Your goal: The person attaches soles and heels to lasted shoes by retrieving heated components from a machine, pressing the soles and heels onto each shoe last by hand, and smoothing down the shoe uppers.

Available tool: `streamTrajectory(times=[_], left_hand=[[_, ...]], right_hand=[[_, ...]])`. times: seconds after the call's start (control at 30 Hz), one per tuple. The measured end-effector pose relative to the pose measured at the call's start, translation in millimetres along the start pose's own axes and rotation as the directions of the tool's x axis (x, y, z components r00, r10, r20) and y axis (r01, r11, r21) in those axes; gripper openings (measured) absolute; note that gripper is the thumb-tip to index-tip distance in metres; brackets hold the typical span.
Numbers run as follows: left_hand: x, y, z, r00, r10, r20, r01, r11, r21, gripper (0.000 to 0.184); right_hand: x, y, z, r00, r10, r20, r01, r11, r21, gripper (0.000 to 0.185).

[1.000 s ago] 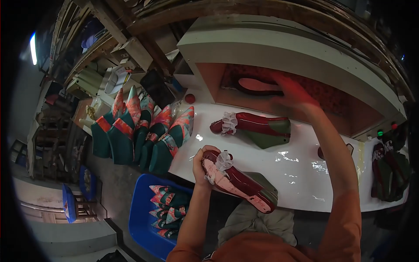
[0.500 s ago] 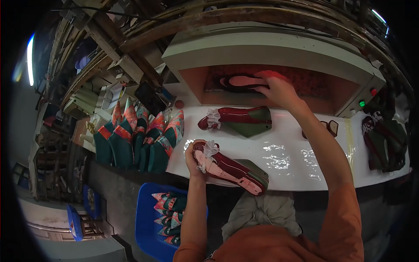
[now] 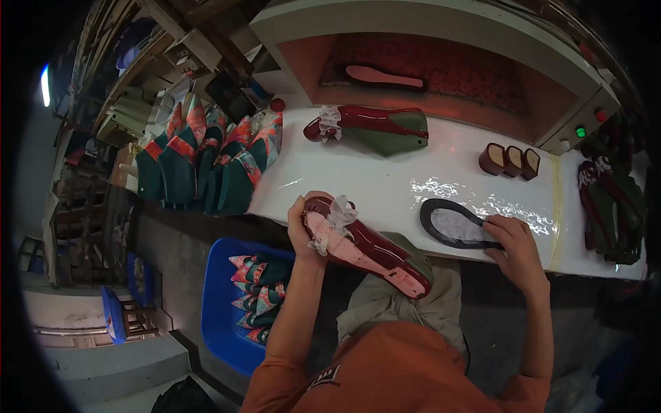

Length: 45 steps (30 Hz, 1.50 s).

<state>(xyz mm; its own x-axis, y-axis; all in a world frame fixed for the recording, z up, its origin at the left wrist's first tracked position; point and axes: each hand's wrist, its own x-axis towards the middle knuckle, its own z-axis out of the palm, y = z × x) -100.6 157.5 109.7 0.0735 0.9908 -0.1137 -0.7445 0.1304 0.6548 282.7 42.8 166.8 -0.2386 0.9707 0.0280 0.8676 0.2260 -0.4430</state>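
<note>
My left hand (image 3: 307, 230) is wrapped round the toe end of a dark red shoe upper (image 3: 368, 249) on a green last, its pale pink underside facing up. A white ruffle sits near its toe. My right hand (image 3: 508, 241) grips one end of a black-rimmed sole (image 3: 458, 225) with a pale inner face, at the front edge of the white table. A second red shoe (image 3: 375, 127) on a green last lies on its side farther back. Inside the red-lit heater box rests another sole (image 3: 385, 76) with a pink face.
Three dark red heels (image 3: 509, 160) stand at the right of the white table (image 3: 344, 180). More red shoes (image 3: 609, 203) are at the far right. Green lasts with floral uppers (image 3: 180, 162) stand at the left, and a blue bin (image 3: 222, 303) below holds several more. The heater box (image 3: 441, 27) spans the back.
My right hand has come out of the heater box with a sole and moved down to the table's front edge. My left hand still holds the red shoe.
</note>
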Motion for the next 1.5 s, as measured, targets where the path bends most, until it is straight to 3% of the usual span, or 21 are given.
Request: streamTrajectory(times=[0.07, 0.13, 0.2, 0.27, 0.4, 0.47, 0.5, 0.53, 0.57, 0.6, 0.67, 0.73, 0.8, 0.87, 0.9, 1.3, 1.37, 1.5], left_hand=[[-30.8, -10.5, 2.7, 0.995, -0.072, 0.075, 0.066, 0.995, 0.080, 0.042], [-56.8, -23.3, 22.4, 0.995, -0.104, 0.004, 0.094, 0.911, 0.402, 0.045], [-68.3, -56.9, -5.5, 0.996, -0.051, 0.074, -0.009, 0.763, 0.646, 0.044], [-80.9, -66.8, -11.1, 0.987, -0.155, -0.049, 0.154, 0.794, 0.588, 0.045], [-87.3, -39.2, 2.7, 0.964, -0.264, 0.030, 0.182, 0.740, 0.647, 0.049], [-91.2, -43.5, 5.3, 0.963, -0.262, 0.062, 0.170, 0.768, 0.618, 0.052], [-92.8, -47.6, 10.1, 0.958, -0.280, 0.057, 0.222, 0.854, 0.471, 0.055], [-97.0, -51.7, 14.4, 0.949, -0.311, 0.053, 0.280, 0.908, 0.310, 0.057], [-101.4, -54.8, 18.7, 0.943, -0.330, 0.049, 0.300, 0.903, 0.306, 0.057], [-101.7, -57.1, 23.7, 0.939, -0.336, 0.069, 0.299, 0.900, 0.317, 0.060], [-103.5, -60.9, 33.9, 0.931, -0.353, 0.092, 0.307, 0.895, 0.322, 0.063], [-106.4, -63.7, 43.4, 0.917, -0.350, 0.192, 0.254, 0.882, 0.396, 0.064], [-111.7, -65.3, 55.0, 0.912, -0.355, 0.207, 0.248, 0.876, 0.413, 0.067], [-116.8, -63.7, 65.3, 0.906, -0.342, 0.249, 0.193, 0.858, 0.476, 0.061], [-119.0, -64.4, 67.3, 0.905, -0.346, 0.248, 0.197, 0.857, 0.475, 0.061], [-127.8, -72.9, 63.5, 0.910, -0.258, 0.324, 0.053, 0.849, 0.526, 0.072], [-122.5, -70.7, 56.9, 0.854, -0.180, 0.489, -0.208, 0.743, 0.637, 0.060], [-122.9, -65.6, 66.8, 0.853, -0.175, 0.492, -0.191, 0.773, 0.605, 0.045]], right_hand=[[3.3, -11.8, 4.2, 0.997, -0.007, -0.082, -0.001, 0.995, -0.096, 0.072], [16.8, -18.7, 13.3, 0.998, -0.026, -0.049, 0.024, 0.999, -0.046, 0.081], [24.4, -31.5, 28.1, 0.997, -0.075, -0.024, 0.072, 0.991, -0.116, 0.083], [18.1, -34.7, 43.6, 0.995, -0.093, -0.025, 0.089, 0.988, -0.129, 0.079], [0.6, -42.2, 52.4, 0.978, -0.189, -0.083, 0.177, 0.975, -0.133, 0.069], [-11.4, -40.7, 49.0, 0.957, -0.230, -0.179, 0.231, 0.973, -0.016, 0.055], [-16.7, -45.0, 44.7, 0.957, -0.230, -0.174, 0.231, 0.973, -0.018, 0.055], [-27.7, -54.0, 41.4, 0.976, -0.087, -0.201, 0.129, 0.970, 0.205, 0.046], [-42.3, -64.4, 41.4, 0.978, 0.067, -0.195, 0.021, 0.908, 0.419, 0.038], [-59.1, -76.2, 47.4, 0.941, 0.307, -0.141, -0.171, 0.793, 0.586, 0.027], [-73.0, -94.7, 69.1, 0.857, 0.510, -0.072, -0.180, 0.427, 0.886, 0.023], [-89.0, -97.0, 85.6, 0.899, 0.436, 0.035, -0.252, 0.451, 0.856, 0.025], [-91.4, -104.0, 93.5, 0.926, 0.376, 0.019, -0.218, 0.494, 0.842, 0.025], [-88.7, -114.7, 100.1, 0.878, 0.463, 0.121, -0.235, 0.198, 0.952, 0.024], [-92.3, -109.9, 102.0, 0.906, 0.404, 0.128, -0.242, 0.245, 0.939, 0.025], [-92.5, -110.7, 105.4, 0.883, 0.428, 0.191, -0.320, 0.252, 0.913, 0.023], [-90.9, -113.1, 105.5, 0.881, 0.435, 0.183, -0.313, 0.249, 0.917, 0.022], [-88.5, -114.8, 101.0, 0.877, 0.443, 0.187, -0.321, 0.252, 0.913, 0.020]])
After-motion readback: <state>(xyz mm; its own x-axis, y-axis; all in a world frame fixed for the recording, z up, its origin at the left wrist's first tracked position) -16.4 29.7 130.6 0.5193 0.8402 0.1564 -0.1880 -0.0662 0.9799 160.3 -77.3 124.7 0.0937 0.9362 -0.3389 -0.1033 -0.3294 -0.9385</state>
